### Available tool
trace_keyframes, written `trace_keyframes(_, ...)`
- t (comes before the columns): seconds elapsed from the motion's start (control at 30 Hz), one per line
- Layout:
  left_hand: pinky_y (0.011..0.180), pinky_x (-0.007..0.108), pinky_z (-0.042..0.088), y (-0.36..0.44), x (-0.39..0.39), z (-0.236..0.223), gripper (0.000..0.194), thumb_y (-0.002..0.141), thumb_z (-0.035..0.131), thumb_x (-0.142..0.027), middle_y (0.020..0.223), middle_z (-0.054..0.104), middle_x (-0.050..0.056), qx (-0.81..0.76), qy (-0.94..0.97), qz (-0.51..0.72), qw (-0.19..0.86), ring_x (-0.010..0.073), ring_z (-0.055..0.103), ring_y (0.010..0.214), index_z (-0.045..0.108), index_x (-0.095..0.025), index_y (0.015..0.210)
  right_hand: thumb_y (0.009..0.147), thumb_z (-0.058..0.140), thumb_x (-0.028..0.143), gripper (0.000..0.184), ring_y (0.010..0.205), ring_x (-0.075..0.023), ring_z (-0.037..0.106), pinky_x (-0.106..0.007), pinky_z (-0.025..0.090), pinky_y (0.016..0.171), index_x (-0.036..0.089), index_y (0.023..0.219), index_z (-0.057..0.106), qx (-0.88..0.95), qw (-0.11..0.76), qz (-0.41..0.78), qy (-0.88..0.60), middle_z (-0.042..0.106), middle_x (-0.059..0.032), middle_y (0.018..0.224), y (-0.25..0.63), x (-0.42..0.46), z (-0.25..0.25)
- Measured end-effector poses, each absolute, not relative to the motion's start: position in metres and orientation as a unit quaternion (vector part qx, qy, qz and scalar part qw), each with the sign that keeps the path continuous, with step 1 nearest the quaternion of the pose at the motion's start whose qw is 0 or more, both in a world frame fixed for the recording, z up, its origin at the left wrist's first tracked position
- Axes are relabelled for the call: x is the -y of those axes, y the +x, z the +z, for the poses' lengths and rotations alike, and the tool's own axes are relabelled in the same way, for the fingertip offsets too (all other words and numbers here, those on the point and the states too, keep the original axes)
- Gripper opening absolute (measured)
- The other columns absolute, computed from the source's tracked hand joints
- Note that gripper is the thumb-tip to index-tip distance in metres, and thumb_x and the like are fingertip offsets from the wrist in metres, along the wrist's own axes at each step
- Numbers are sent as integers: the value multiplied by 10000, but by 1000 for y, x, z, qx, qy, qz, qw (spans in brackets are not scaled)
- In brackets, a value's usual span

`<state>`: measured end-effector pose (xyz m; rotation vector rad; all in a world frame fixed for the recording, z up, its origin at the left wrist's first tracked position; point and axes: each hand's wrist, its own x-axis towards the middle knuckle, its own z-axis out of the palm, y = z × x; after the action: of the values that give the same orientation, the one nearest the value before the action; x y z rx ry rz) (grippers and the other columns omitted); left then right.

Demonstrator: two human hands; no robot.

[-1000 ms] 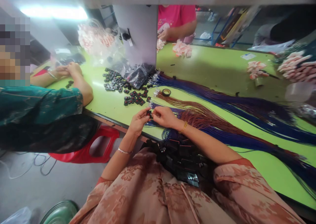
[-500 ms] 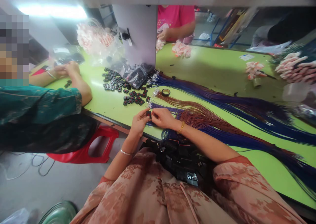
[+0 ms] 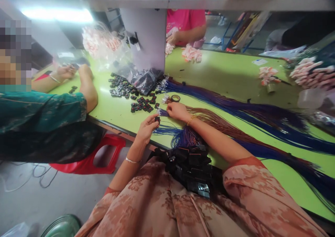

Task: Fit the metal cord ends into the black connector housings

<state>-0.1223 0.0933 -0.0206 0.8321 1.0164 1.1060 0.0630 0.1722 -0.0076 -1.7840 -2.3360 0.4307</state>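
Observation:
My left hand (image 3: 147, 128) pinches a small black plastic connector housing (image 3: 157, 119) between thumb and fingers, just over the table's front edge. To its upper right, my right hand (image 3: 178, 111) has its fingers closed at the bundle of purple wires (image 3: 163, 113), near their silvery terminal ends; which strands it grips is hidden. Brown wires (image 3: 206, 115) run out behind that hand to the right. Blue wires (image 3: 167, 129) hang over the edge beneath it. A heap of black housings (image 3: 192, 162) with wires attached lies on my lap.
Loose black housings (image 3: 141, 104) are scattered beside a plastic bag (image 3: 145, 82). A tape roll (image 3: 175, 98) lies behind my right hand. More dark blue wires (image 3: 222, 102) stretch across the green table (image 3: 120, 116). A co-worker's arm (image 3: 89, 87) rests at left; another person (image 3: 187, 24) sits opposite.
My right hand has left the housing and moved up and right to the purple wires. My left hand stays with the housing. The co-worker's hands at left have moved apart.

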Motion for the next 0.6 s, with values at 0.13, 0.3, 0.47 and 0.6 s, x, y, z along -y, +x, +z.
trace_keyframes(0.13,733,239,482,-119,-96,-24,379,657,757,-252,843,656,19,-447,344,507,652,100,583,751,690,-181,1022,870,471,229,213,785,-221,593,-281,372,678,143,951,648,776,98,140,-607,690,-145,949,62,-168,-12)
trace_keyframes(0.3,685,221,469,-113,-99,-26,354,651,768,-259,805,648,15,-439,319,529,653,91,570,714,686,-175,985,857,455,221,191,688,-179,547,-264,350,641,144,913,620,779,198,161,-573,675,-90,822,58,-162,-2)
trace_keyframes(0.47,691,227,464,-107,-99,-24,274,690,721,-208,879,645,23,-408,307,527,680,90,562,733,661,-176,956,805,489,251,163,620,-112,498,-222,356,598,144,799,612,767,326,287,-473,627,-11,712,45,-154,10)
trace_keyframes(0.6,718,247,460,-106,-100,-25,256,703,690,-151,947,647,31,-370,280,530,710,99,574,776,650,-174,955,774,514,264,171,601,-97,463,-222,347,586,133,755,623,747,364,330,-448,604,2,673,45,-141,15)
